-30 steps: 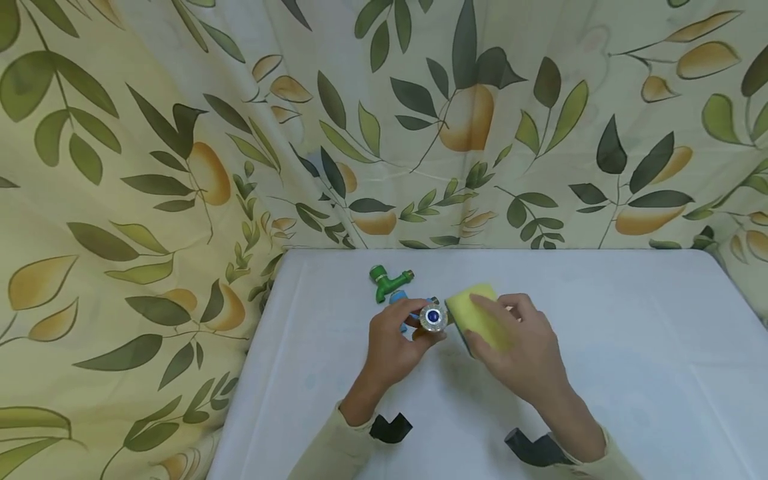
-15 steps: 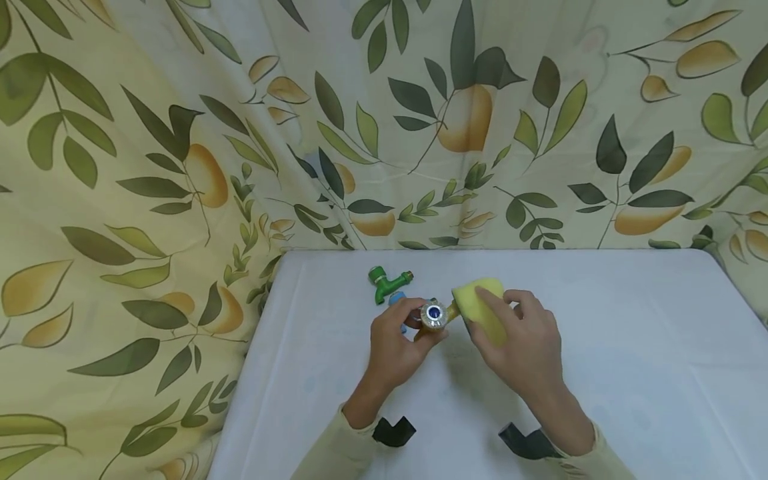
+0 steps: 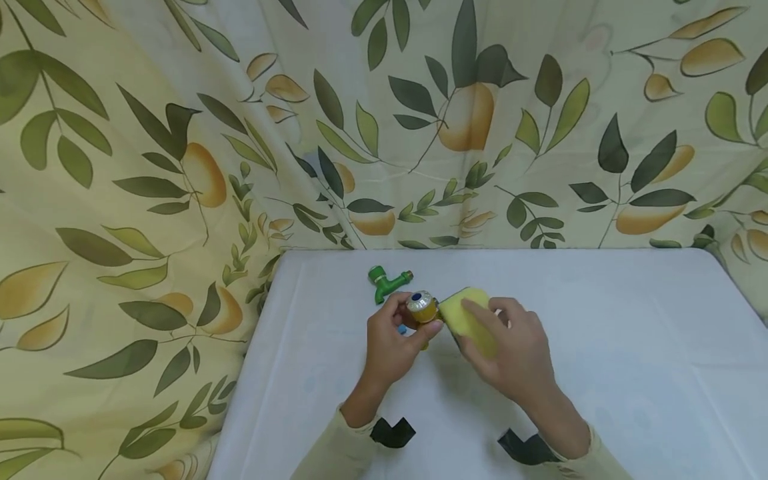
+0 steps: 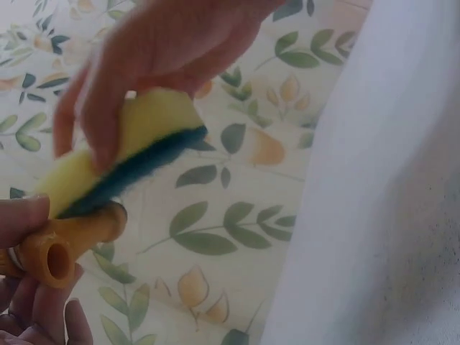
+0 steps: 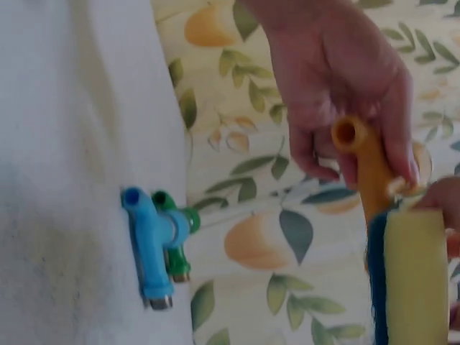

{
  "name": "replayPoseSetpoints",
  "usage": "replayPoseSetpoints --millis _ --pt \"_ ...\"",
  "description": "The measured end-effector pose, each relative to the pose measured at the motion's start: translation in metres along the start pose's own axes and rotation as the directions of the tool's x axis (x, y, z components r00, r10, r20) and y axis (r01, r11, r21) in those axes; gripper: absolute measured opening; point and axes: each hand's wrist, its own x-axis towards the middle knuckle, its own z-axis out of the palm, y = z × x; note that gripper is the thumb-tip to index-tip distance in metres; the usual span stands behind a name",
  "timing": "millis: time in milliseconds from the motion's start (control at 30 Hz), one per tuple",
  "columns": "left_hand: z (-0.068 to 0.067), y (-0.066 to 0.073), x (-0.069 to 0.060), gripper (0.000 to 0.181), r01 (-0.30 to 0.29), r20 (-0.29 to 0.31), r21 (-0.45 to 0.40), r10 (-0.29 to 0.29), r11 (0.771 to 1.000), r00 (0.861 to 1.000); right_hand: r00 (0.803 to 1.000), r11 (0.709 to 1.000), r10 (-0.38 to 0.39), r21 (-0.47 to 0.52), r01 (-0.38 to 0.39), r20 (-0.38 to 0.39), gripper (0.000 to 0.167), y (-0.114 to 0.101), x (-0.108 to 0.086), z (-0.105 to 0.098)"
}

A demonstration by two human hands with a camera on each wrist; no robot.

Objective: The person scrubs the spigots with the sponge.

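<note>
A yellow-orange tap [image 3: 427,313] sits just below and right of centre in the head view, gripped by the left hand [image 3: 393,343]. Its silvery, faceted knob has a dark blue centre and tilts toward the upper left. In the left wrist view, at lower left, its round open mouth faces the camera, and a tube extends right to a flared end.

Directly right of the tap in the head view, the right hand [image 3: 519,353] pinches a thick yellow sponge [image 3: 468,313], held at a slant. The sponge's dark blue-green scouring layer touches the tap's tube.
</note>
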Motion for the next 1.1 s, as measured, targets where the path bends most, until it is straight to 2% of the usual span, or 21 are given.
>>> replayPoseSetpoints --millis 100,233,300,400,533,633,700,867,1000,1100 --pt "0.0 0.0 0.0 0.04 -0.008 0.007 0.001 0.008 1.0 1.0 0.999 0.999 0.041 -0.014 -0.041 -0.026 0.045 0.003 0.003 -0.001" --pt "0.0 0.001 0.001 0.039 -0.054 0.001 0.021 0.054 0.998 0.999 1.0 1.0 0.003 0.007 -0.003 0.009 0.048 0.0 0.002 -0.003" --pt "0.0 0.001 0.001 0.039 -0.086 -0.004 0.047 0.086 0.995 0.996 1.0 1.0 0.002 0.001 -0.002 0.007 0.047 0.001 0.002 -0.003" --pt "0.0 0.0 0.001 0.04 -0.128 -0.007 0.101 0.129 0.987 0.992 0.999 0.999 0.051 0.002 -0.051 -0.001 0.048 0.003 0.003 -0.003" --pt "0.0 -0.002 0.0 0.038 -0.179 0.002 0.178 0.182 0.968 0.983 0.999 0.999 0.011 0.035 -0.013 0.042 0.051 0.004 0.004 -0.004" --pt "0.001 -0.002 -0.001 0.037 -0.23 0.021 0.251 0.232 0.94 0.972 0.999 0.998 0.037 0.04 -0.038 0.039 0.05 0.006 0.007 -0.005" --pt "0.001 -0.002 -0.002 0.035 -0.269 0.024 0.312 0.276 0.911 0.961 0.997 0.997 0.058 0.056 -0.061 0.049 0.05 0.006 0.008 -0.006" --pt "0.0 -0.002 0.0 0.032 -0.329 0.024 0.438 0.355 0.837 0.935 0.995 0.997 0.004 0.078 -0.012 0.104 0.052 0.007 0.012 -0.008" --pt "-0.001 -0.002 0.0 0.031 -0.37 0.076 0.483 0.383 0.794 0.921 0.993 0.997 0.002 0.08 -0.011 0.114 0.051 0.01 0.015 -0.009" --pt "-0.002 -0.003 0.0 0.03 -0.422 0.129 0.504 0.418 0.753 0.899 0.988 0.996 -0.037 0.083 0.025 0.151 0.049 0.013 0.018 -0.01"
